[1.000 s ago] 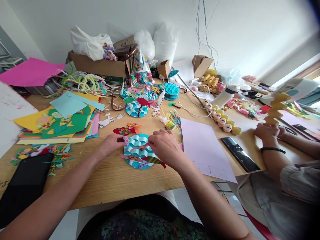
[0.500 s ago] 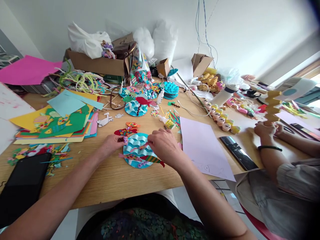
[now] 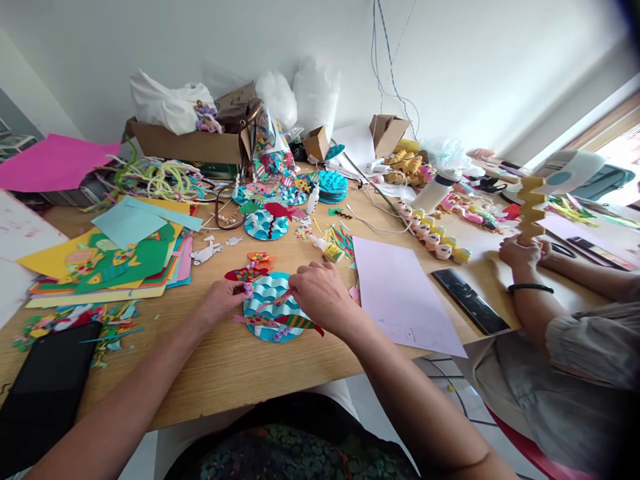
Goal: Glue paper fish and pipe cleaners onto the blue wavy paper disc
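A round blue paper disc point(image 3: 274, 281) with pale wavy strips lies on the table in front of me. My left hand point(image 3: 223, 301) is closed at its left edge, pinching a small purple curl point(image 3: 248, 289), seemingly of pipe cleaner. Over the disc's right part, my right hand point(image 3: 320, 297) is closed in a pinch; its fingertips are hidden, and a thin pinkish piece shows beside them. A striped paper fish point(image 3: 299, 322) and a pink-tailed fish point(image 3: 256, 321) lie on the disc's lower part. A red spotted fish point(image 3: 243, 275) and an orange fish point(image 3: 260, 257) rest just beyond it.
Left are stacked coloured papers point(image 3: 125, 293), scraps and a black phone point(image 3: 50, 380). A lilac sheet point(image 3: 395, 287), another phone point(image 3: 470, 301) and a person's hands point(image 3: 520, 257) holding a yellow zigzag strip are right. A glue bottle point(image 3: 330, 249) and a second disc point(image 3: 253, 230) lie beyond.
The view has shifted slightly, so the whole scene sits a little lower and further left. Both hands keep nearly the same places at the disc.
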{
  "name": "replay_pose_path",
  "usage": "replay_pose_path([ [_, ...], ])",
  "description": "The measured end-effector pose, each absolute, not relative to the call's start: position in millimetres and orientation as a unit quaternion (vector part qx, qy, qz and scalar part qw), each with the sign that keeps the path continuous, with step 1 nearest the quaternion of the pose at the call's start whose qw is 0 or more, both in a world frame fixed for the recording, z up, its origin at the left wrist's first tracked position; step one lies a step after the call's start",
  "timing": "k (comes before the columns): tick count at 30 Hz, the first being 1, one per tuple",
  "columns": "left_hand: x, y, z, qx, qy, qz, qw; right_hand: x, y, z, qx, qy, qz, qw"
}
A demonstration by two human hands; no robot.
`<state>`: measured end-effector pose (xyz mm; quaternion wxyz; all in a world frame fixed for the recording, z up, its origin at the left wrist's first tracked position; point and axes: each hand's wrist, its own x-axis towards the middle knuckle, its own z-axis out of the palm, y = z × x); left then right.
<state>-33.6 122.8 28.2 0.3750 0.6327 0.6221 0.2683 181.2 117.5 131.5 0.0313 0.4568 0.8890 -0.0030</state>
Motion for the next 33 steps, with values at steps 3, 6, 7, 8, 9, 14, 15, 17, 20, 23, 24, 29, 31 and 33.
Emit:
replay_pose_path([
  [3,-34,123,25,0.635,0.62,0.27,0.372,181,118,131,0.458,0.889,-0.004,0.033],
  [6,-34,123,23,0.639,0.619,0.268,0.371,181,119,130,0.459,0.888,-0.004,0.029],
  [7,-34,123,22,0.64,0.618,0.267,0.37,181,119,129,0.459,0.888,-0.003,0.028],
  [8,-35,124,22,0.641,0.617,0.267,0.37,181,119,128,0.458,0.888,-0.003,0.026],
  [9,-35,124,21,0.642,0.617,0.268,0.369,181,119,128,0.458,0.889,-0.001,0.024],
  [14,-35,125,18,0.644,0.613,0.274,0.368,182,119,127,0.462,0.887,-0.003,0.024],
  [15,-35,125,18,0.644,0.611,0.276,0.369,182,119,127,0.463,0.886,-0.005,0.025],
  [17,-35,124,17,0.643,0.609,0.278,0.372,182,119,128,0.464,0.886,-0.008,0.026],
  [20,-36,123,16,0.643,0.607,0.282,0.373,181,119,130,0.467,0.884,-0.014,0.031],
  [23,-36,123,14,0.642,0.606,0.287,0.372,180,119,131,0.468,0.883,-0.017,0.034],
  [24,-36,124,13,0.642,0.606,0.289,0.371,180,119,131,0.468,0.883,-0.017,0.035],
  [29,-37,124,8,0.639,0.609,0.299,0.362,181,120,129,0.467,0.884,-0.012,0.036],
  [31,-37,124,8,0.638,0.613,0.299,0.358,182,120,128,0.467,0.883,-0.009,0.037],
  [33,-38,124,8,0.638,0.616,0.296,0.356,182,120,128,0.468,0.883,-0.007,0.033],
])
